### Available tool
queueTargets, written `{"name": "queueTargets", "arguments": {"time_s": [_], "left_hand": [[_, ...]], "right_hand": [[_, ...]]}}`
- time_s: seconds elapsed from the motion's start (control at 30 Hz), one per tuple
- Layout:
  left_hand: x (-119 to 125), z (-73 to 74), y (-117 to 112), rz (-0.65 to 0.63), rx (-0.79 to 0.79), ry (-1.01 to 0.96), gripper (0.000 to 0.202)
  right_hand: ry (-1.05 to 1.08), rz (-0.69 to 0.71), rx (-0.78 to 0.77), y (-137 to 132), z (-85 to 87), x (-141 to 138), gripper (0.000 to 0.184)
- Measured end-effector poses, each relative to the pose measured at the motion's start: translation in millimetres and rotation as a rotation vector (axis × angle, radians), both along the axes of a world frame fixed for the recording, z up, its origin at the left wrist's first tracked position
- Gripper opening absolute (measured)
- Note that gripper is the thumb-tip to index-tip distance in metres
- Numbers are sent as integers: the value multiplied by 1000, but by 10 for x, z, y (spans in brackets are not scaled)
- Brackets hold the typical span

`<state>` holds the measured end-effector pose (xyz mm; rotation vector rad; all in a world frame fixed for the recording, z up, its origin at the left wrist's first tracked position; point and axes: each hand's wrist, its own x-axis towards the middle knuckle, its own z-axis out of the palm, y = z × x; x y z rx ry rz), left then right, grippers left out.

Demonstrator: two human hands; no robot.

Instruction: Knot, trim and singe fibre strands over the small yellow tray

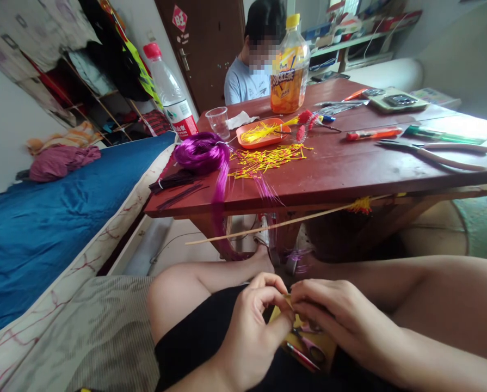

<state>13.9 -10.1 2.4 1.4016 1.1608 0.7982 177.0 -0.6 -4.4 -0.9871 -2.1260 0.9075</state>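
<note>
My left hand (257,321) and my right hand (337,313) meet over my lap, fingertips pinched together. Between them is a small yellowish piece (288,300), mostly covered by the fingers; its kind does not show. Just below the hands, a flat yellow surface (328,343) rests on the lap. On it lie scissors (314,348) with pinkish handles and a slim red-and-white stick-like item (302,356), both partly hidden by my hands.
Ahead stands a dark red table (320,169) with a purple thread skein (200,155), yellow red-tipped stems (267,160), an orange tray (263,142), pliers (435,152) and bottles. A thin stick (263,228) juts out below its edge. Another person (247,81) sits beyond. A blue-covered bed (72,201) is left.
</note>
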Motion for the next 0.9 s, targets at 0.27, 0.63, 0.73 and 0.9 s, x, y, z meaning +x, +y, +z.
{"name": "queueTargets", "arguments": {"time_s": [0.27,0.63,0.73,0.9], "left_hand": [[-33,-91,-79,-64,695,388,17],[-132,-192,-19,-251,1242,550,13],[-91,-145,-19,-203,1025,462,17],[0,2,36,-19,-117,69,10]], "right_hand": [[381,-23,-806,47,-86,-67,26],[562,-8,-1070,136,-87,-57,15],[526,-35,-1017,111,-23,-36,25],[99,58,-251,37,9,47,25]]}}
